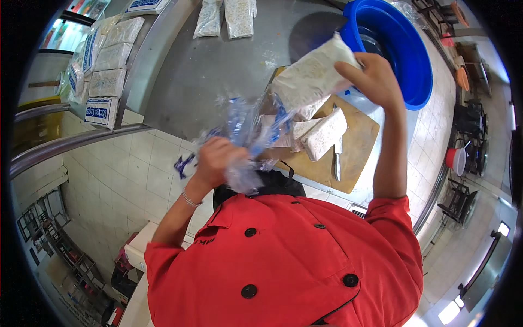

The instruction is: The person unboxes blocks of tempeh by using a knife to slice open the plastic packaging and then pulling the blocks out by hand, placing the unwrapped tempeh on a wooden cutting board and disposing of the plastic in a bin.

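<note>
My right hand (pixel 372 79) grips one end of a whitish rectangular block (pixel 312 75), held slanted above a wooden cutting board (pixel 359 135). Crumpled clear plastic wrapping (pixel 243 122) with blue print is bunched in my left hand (pixel 218 159), and some of it reaches toward the block's lower end. Under the raised block, several pale speckled blocks (pixel 325 134) lie on the board. A knife (pixel 337 159) with a metal handle rests beside them, its blade partly hidden by a block.
A large blue plastic tub (pixel 423 61) stands at the back right of the steel table (pixel 179 81). Wrapped packs (pixel 239 18) lie at its far side. More packs (pixel 107 83), some with blue print, are stacked on a surface at left, past a metal rail (pixel 81 143).
</note>
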A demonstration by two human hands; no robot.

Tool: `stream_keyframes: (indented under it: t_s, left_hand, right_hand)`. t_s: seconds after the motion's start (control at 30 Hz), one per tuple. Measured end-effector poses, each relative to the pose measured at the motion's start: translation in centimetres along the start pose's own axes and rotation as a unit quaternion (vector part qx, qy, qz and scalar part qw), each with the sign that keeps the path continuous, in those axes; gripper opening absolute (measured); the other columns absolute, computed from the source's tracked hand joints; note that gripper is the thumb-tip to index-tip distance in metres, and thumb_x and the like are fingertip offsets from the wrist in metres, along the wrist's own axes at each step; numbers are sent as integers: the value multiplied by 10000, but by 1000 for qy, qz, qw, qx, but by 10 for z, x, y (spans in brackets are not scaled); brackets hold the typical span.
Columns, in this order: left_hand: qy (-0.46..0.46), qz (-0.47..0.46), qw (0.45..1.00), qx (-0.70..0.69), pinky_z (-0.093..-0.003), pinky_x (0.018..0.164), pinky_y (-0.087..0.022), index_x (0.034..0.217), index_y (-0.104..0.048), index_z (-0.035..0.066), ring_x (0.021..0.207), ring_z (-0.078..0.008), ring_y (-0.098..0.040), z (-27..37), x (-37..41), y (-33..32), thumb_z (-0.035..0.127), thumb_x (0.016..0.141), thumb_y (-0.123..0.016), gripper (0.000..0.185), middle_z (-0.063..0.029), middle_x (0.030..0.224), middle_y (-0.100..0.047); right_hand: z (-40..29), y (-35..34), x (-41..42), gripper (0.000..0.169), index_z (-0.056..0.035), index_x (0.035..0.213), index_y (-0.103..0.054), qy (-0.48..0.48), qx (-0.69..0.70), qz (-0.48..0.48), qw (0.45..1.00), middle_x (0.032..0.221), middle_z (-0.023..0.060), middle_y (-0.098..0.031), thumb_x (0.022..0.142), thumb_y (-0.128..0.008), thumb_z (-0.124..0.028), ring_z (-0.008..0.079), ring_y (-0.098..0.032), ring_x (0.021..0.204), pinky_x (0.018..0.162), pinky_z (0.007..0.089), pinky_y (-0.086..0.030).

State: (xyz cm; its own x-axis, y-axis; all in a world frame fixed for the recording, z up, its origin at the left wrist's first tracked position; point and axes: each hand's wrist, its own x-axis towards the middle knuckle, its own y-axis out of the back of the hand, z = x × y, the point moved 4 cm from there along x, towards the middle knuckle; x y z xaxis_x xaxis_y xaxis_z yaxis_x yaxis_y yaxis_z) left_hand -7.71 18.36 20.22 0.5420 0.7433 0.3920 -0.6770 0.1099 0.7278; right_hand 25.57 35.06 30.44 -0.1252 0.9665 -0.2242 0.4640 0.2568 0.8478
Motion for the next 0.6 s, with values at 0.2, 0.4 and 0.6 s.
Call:
stream_keyframes:
  t_s: [0.2, 0.4, 0.6]
  left_hand:
    - [361, 228, 903, -47, -307, 741, -480, 952, -602, 38, 782, -133, -555, -78, -120, 50, 238, 975, -593, 201, -23, 850, -579]
    - [508, 433, 710, -222, -301, 720, -476, 863, -589, 64, 769, -126, -529, -107, -172, 65, 267, 961, -600, 225, -13, 836, -550]
    - [587, 431, 635, -257, -302, 759, -498, 1007, -639, 66, 866, -127, -577, -92, -165, 65, 316, 910, -715, 278, -22, 939, -604]
  right_hand:
    - [39, -10, -57, 273, 34, 921, -700, -1, 325, -74, 943, 766, 20, -660, 855, -694, -231, 79, -573, 728, 648, 272, -457]
    - [113, -78, -23, 357, 38, 900, -707, -22, 214, -169, 962, 772, 44, -665, 866, -686, -317, 110, -565, 704, 657, 310, -459]
    - [147, -87, -21, 519, 5, 916, -718, 58, -66, 11, 996, 659, 148, -621, 870, -681, -511, 261, -577, 610, 618, 391, -450]
